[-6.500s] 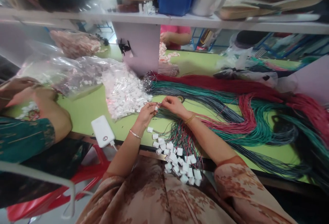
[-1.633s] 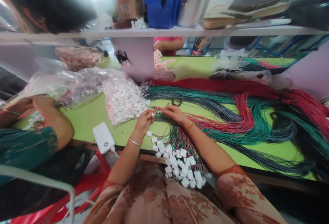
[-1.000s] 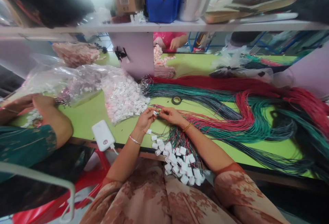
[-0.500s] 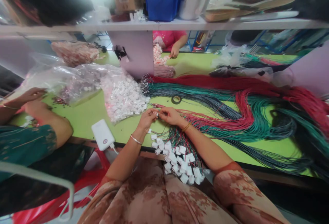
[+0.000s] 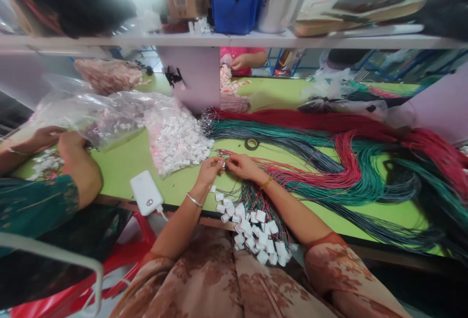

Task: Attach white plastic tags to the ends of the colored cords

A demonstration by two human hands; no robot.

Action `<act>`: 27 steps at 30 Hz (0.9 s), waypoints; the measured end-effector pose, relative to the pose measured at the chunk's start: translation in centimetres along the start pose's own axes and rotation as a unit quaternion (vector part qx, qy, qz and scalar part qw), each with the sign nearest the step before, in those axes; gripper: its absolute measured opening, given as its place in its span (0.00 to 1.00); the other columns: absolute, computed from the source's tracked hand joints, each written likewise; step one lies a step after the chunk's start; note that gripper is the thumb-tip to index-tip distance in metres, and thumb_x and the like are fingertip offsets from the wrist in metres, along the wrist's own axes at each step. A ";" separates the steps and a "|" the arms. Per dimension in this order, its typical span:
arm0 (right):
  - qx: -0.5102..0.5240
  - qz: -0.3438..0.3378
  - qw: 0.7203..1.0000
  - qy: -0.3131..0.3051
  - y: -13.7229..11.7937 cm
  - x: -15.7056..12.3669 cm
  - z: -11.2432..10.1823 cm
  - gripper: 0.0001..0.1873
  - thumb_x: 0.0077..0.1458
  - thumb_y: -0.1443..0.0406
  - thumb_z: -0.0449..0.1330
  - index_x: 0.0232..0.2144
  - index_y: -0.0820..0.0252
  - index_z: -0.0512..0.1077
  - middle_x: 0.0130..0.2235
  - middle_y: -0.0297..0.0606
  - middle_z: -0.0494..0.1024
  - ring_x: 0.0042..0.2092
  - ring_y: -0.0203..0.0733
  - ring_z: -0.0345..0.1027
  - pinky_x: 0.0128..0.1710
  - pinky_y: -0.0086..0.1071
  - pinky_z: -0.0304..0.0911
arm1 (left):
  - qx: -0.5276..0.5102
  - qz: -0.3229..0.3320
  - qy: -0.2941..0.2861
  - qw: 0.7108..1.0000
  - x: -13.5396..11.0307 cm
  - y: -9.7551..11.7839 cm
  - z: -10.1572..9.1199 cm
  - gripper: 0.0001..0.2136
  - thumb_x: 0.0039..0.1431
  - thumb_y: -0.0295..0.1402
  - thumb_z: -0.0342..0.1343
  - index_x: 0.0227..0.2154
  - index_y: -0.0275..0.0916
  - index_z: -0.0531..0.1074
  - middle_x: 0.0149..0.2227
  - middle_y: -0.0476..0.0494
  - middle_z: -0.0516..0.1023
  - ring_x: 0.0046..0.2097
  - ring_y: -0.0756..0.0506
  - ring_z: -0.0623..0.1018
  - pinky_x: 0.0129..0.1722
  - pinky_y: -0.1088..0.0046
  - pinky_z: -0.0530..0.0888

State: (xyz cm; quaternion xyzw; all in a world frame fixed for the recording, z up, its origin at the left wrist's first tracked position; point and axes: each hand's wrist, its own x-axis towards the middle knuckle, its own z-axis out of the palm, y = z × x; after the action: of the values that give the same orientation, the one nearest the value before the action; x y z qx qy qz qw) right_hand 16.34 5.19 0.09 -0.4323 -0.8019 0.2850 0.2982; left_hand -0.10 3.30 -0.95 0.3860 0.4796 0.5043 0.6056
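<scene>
My left hand (image 5: 211, 170) is closed in a pinch on a small white connector (image 5: 223, 164) at the table's middle. Close beside it, the fingers of my right hand (image 5: 241, 166) are pinched together at the connector; they seem to hold a thin wire, too fine to make out. Under my right wrist runs a bundle of red wires (image 5: 292, 172) with ends near my fingertips. Between my forearms, a cluster of wired white connectors (image 5: 261, 237) hangs over the table's front edge toward my lap.
A plastic bag of white connectors (image 5: 179, 135) lies beyond my left hand. Nearby are a white power bank (image 5: 146, 193) with a cable and a tape roll (image 5: 251, 143). Green wires (image 5: 369, 172) spread to the right. A co-worker's arm (image 5: 82, 167) rests at left; a shelf (image 5: 175, 41) crosses above.
My hands stay pinched together in nearly the same place. The co-worker across has lifted a hand from the table, and the left neighbour's hands have shifted, uncovering white pieces. The view has tilted slightly.
</scene>
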 end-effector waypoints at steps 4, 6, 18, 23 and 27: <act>-0.117 0.046 0.992 0.033 1.0 2.1 -0.9 0.08 0.57 0.64 0.55 0.31 0.62 0.73 0.32 0.40 0.74 0.33 0.39 0.62 0.32 0.30 0.52 | 0.023 0.009 0.013 1.000 0.1 0.2 -0.4 0.11 0.41 0.34 0.68 0.26 0.34 0.76 0.21 0.48 0.74 0.23 0.53 0.70 0.22 0.78 0.65; -0.181 0.073 0.981 0.016 1.5 3.0 -0.9 0.07 0.55 0.65 0.56 0.33 0.62 0.73 0.35 0.43 0.74 0.34 0.40 0.63 0.32 0.31 0.52 | 0.028 0.005 0.013 1.000 0.1 0.2 -0.5 0.11 0.41 0.34 0.68 0.26 0.34 0.76 0.21 0.48 0.73 0.23 0.53 0.71 0.23 0.78 0.65; 0.009 0.036 0.994 0.101 1.6 3.0 -1.7 0.07 0.55 0.62 0.53 0.29 0.60 0.67 0.25 0.32 0.68 0.27 0.35 0.56 0.28 0.29 0.51 | -0.084 -0.039 -0.024 0.995 -0.3 0.8 -0.2 0.12 0.43 0.31 0.66 0.32 0.35 0.72 0.32 0.45 0.78 0.26 0.55 0.72 0.26 0.80 0.66; 0.107 0.086 0.988 0.066 -0.6 2.3 -1.6 0.13 0.50 0.56 0.58 0.25 0.61 0.70 0.19 0.27 0.58 0.23 0.32 0.48 0.25 0.28 0.46 | -0.128 -0.047 -0.044 0.990 -0.1 0.7 -0.3 0.12 0.44 0.31 0.67 0.31 0.35 0.71 0.31 0.46 0.77 0.27 0.55 0.72 0.28 0.80 0.67; 0.161 0.099 0.981 0.050 -1.2 0.9 -1.2 0.15 0.49 0.55 0.57 0.22 0.60 0.66 0.20 0.28 0.61 0.24 0.31 0.49 0.25 0.28 0.47 | -0.159 -0.046 -0.062 0.984 0.2 0.4 -0.4 0.11 0.46 0.30 0.67 0.30 0.35 0.71 0.29 0.48 0.75 0.27 0.55 0.72 0.30 0.80 0.68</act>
State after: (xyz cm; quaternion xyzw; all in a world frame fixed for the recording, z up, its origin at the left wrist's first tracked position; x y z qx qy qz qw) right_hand 16.15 5.68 2.01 -0.4700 -0.6828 0.4165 0.3734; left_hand -0.59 3.54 -0.66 0.2933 0.3718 0.5208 0.7103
